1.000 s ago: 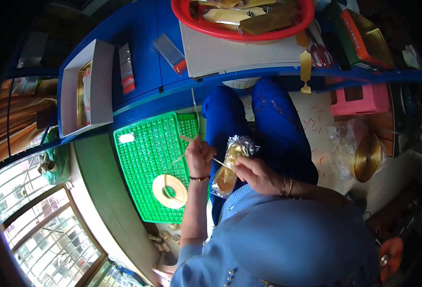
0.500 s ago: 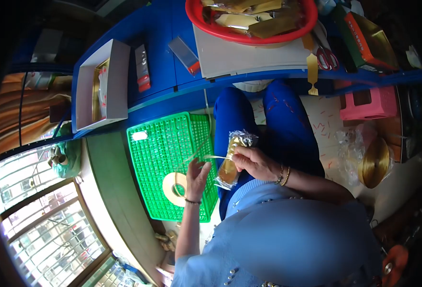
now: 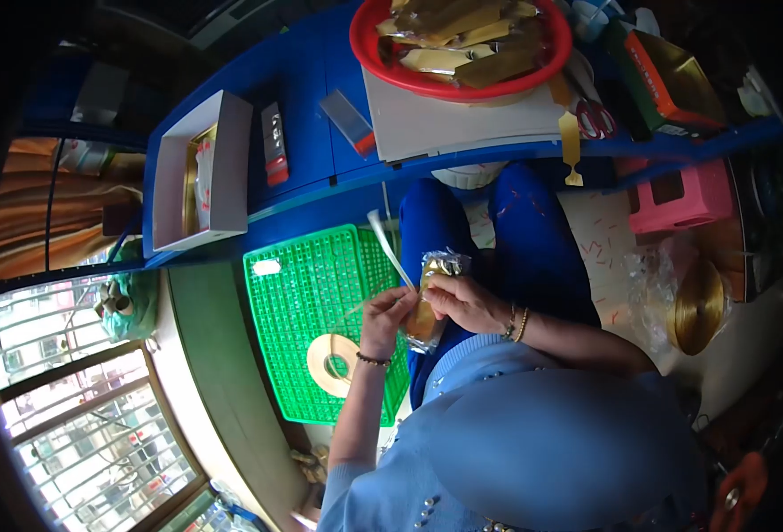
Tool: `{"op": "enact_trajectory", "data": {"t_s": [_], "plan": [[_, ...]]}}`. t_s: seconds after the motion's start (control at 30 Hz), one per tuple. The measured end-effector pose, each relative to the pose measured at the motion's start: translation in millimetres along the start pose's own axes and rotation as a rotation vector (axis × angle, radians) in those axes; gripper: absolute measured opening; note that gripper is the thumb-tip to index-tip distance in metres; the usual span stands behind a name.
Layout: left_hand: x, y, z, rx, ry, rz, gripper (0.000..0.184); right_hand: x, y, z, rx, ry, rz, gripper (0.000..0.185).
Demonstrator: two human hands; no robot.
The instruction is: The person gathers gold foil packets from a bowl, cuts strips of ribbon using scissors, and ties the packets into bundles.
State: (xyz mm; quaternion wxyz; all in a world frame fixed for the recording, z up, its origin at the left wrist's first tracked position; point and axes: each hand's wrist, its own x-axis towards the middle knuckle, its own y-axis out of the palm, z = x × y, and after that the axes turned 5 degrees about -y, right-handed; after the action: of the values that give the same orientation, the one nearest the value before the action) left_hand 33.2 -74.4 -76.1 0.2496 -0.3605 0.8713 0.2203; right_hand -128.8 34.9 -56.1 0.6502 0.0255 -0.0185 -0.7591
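A clear-wrapped gold packet (image 3: 424, 321) lies on the left thigh of the blue trousers. Close beside it, my left hand (image 3: 386, 321) has its fingers pressed together on a thin pale strip (image 3: 390, 250), whose free end sticks up past the fingers. My right hand (image 3: 464, 301) is closed over the packet's right side, its fingertips near those of my left hand; what they pinch is hidden. A roll of pale strip (image 3: 331, 365) rests on the upturned green basket (image 3: 298, 284) to the left.
On the blue table (image 3: 307, 151) are a red basin (image 3: 462, 91) of gold packets, a white box (image 3: 229, 177), red-handled scissors (image 3: 597, 120) and an orange-green box (image 3: 666, 84). A pink stool (image 3: 682, 197) and a gold ribbon roll (image 3: 695, 306) are at right.
My left hand has come right, close to my right hand, and its fingers have closed. The strip, stretched between the hands before, now points up with a free end.
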Motion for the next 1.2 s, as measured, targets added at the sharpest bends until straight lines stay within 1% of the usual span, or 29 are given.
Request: {"op": "enact_trajectory", "data": {"t_s": [0.1, 0.2, 0.27, 0.33, 0.43, 0.53, 0.57, 0.67, 0.7, 0.8, 0.83, 0.93, 0.97, 1.07, 1.1, 1.13, 1.2], "plan": [[3, 2, -10, 0.110, 0.131, 0.039, 0.006, 2, 1, -1, 0.020, 0.007, -0.002, 0.032], [-4, 10, -20, 0.209, 0.301, 0.025, 0.006, 3, 2, -5, 0.093, 0.046, -0.031, 0.031], [-7, 11, -12, 0.107, 0.269, 0.028, 0.007, 3, 0, 1, 0.068, 0.048, -0.048, 0.029], [-6, 10, -8, -0.098, 0.170, 0.100, 0.008, 3, -3, 4, 0.085, 0.035, -0.039, 0.028], [-3, 14, -11, -0.116, 0.104, 0.121, 0.010, -1, -4, 17, 0.054, 0.134, 0.011, 0.025], [-7, 21, -20, 0.080, 0.189, 0.077, 0.011, -5, 0, 30, -0.113, 0.027, 0.041, 0.021], [-7, 22, -20, 0.093, 0.220, 0.071, 0.011, -9, 1, 37, -0.210, 0.088, 0.064, 0.017], [-8, 24, -19, 0.144, 0.297, 0.059, 0.012, 1, 1, 44, -0.601, -0.588, -0.162, 0.020], [-13, 31, -23, 0.141, 0.283, 0.048, 0.008, 3, -4, 48, -0.652, -0.569, -0.137, 0.020], [-12, 24, -7, 0.365, 0.449, 0.129, 0.007, 18, -7, 55, -0.717, -0.592, -0.054, 0.018], [-10, 22, -5, 0.443, 0.552, 0.163, 0.008, 23, -3, 50, -0.772, -0.578, -0.072, 0.021], [-17, 19, -19, 0.452, 0.361, 0.255, 0.011, 35, -3, 47, -0.868, -0.435, -0.048, 0.019], [-25, 24, -30, 0.437, 0.326, 0.193, 0.015, 36, -4, 46, -0.900, -0.473, -0.043, 0.021], [-18, 15, -21, 0.193, 0.193, 0.137, 0.021, 29, -9, 54, -0.829, -0.348, -0.095, 0.024], [-15, 11, -20, 0.194, 0.257, 0.155, 0.021, 23, -15, 57, -0.904, -0.335, -0.072, 0.027], [-14, 9, -22, 0.193, 0.230, 0.171, 0.021, 15, -20, 58, -0.922, -0.280, -0.046, 0.023], [-11, 8, -27, 0.188, 0.181, 0.207, 0.020, -4, -25, 56, -0.819, -0.115, 0.125, 0.018]]}}
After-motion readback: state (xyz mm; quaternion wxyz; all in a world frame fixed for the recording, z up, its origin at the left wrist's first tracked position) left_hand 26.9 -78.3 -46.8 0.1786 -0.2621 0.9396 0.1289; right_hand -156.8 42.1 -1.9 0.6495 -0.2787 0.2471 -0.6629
